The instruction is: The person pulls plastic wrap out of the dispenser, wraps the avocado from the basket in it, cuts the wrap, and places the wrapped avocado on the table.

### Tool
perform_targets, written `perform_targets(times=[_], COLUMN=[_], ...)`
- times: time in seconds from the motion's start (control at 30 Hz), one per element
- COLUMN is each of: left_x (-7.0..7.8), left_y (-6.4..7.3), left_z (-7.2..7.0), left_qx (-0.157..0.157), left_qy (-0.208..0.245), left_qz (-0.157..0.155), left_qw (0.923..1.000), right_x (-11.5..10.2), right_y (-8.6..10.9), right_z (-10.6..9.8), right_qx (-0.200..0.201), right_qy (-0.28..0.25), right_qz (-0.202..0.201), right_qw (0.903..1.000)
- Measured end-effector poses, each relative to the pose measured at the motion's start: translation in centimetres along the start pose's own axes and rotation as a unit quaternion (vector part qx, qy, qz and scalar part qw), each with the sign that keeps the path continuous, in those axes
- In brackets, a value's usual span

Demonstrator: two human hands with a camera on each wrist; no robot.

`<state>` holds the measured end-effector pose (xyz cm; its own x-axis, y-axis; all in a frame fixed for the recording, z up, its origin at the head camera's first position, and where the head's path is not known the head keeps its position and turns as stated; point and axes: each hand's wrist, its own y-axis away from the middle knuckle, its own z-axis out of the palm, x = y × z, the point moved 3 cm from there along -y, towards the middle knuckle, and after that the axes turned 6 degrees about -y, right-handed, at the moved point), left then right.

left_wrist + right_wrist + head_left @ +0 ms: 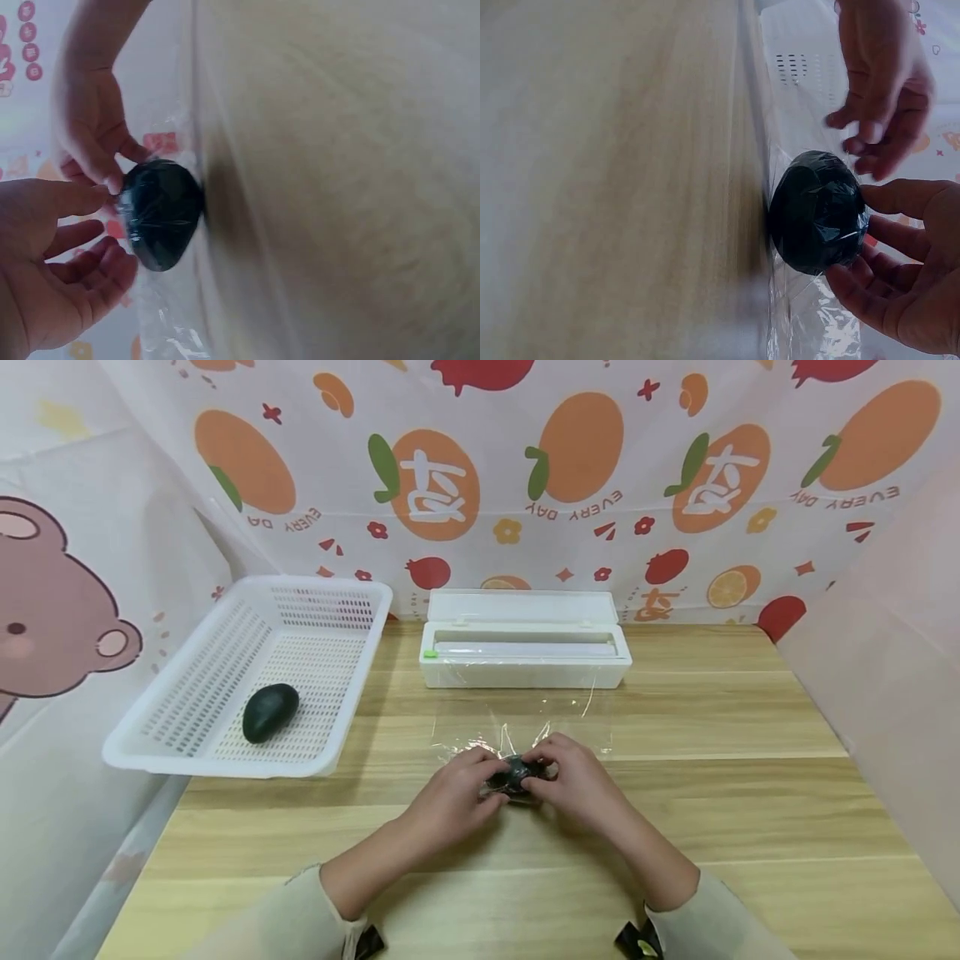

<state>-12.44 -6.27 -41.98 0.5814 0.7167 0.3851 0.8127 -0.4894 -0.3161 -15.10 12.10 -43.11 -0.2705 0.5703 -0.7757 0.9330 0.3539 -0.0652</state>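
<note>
A dark green avocado [519, 773], wrapped in clear plastic film [517, 718], lies on the table between the two hands. The left hand [465, 789] curves its thumb and fingers about the left end, fingertips right at the film in the left wrist view. From the right, the right hand [573, 781] grips the avocado [817, 214], thumb on one side and fingers on the other. The film stretches back to a white wrap dispenser [525, 675] with its lid up and a roll inside. Wrinkled film clings around the avocado in both wrist views.
At the left stands a white perforated plastic basket [352, 693], holding another dark green avocado [271, 713]. A green slider [431, 653] sits at the left of the dispenser's front edge. Printed fabric [510, 468] hangs behind the wooden table [750, 810].
</note>
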Motion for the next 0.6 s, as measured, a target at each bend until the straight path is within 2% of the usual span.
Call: perform_targets(times=[0.2,0.4,0.6], left_x=[-0.7,-1.1,-1.4], left_y=[-0.4,-1.2,-2.1], left_z=[1.0,1.3,1.1], left_qx=[-0.022,-0.033,-0.063], left_qy=[0.007,0.009,0.030], left_qz=[-0.043,-0.053,-0.072], left_qw=[0.9988,0.9980,0.9950], right_x=[0.3,0.6,1.2], right_y=[-0.1,-0.3,-0.6], right_z=[-0.2,-0.3,-0.6], right_qx=[-0.009,-0.005,-0.003], right_qy=[-0.008,-0.017,-0.037], right_qz=[-0.003,-0.003,0.015], right_qw=[0.9999,0.9998,0.9992])
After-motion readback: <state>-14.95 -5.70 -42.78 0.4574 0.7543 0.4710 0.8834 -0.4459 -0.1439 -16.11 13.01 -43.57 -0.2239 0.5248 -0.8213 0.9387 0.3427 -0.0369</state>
